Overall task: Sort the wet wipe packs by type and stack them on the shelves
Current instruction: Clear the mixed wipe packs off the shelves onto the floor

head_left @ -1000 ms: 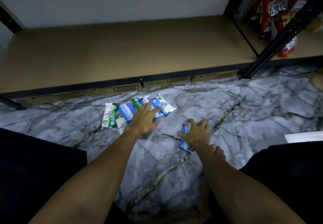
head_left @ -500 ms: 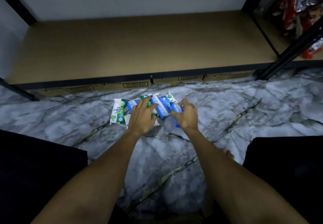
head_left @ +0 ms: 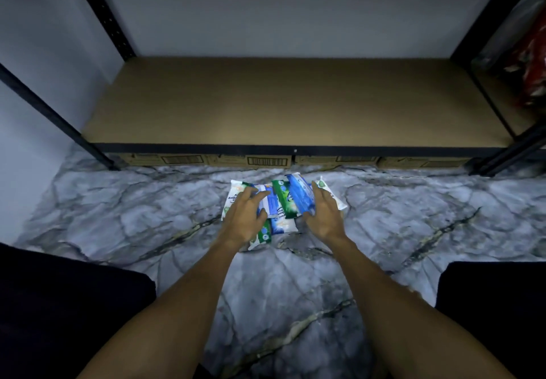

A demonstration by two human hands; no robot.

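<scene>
Head view, centre of the frame: the wet wipe packs (head_left: 284, 211) lie in a loose overlapping pile on the marble floor (head_left: 141, 207), just below the front edge of the shelf (head_left: 295, 107) and directly between the two hands. The left hand (head_left: 245, 216) rests flat on the left side of the pile with fingers spread; the right hand (head_left: 323, 216) lies on the right side, its thumb edge against a blue pack (head_left: 300, 197) – whether it pinches that pack cannot be determined. Packs are soft rectangular pouches – white, blue and green; the print is too blurred to read.
</scene>
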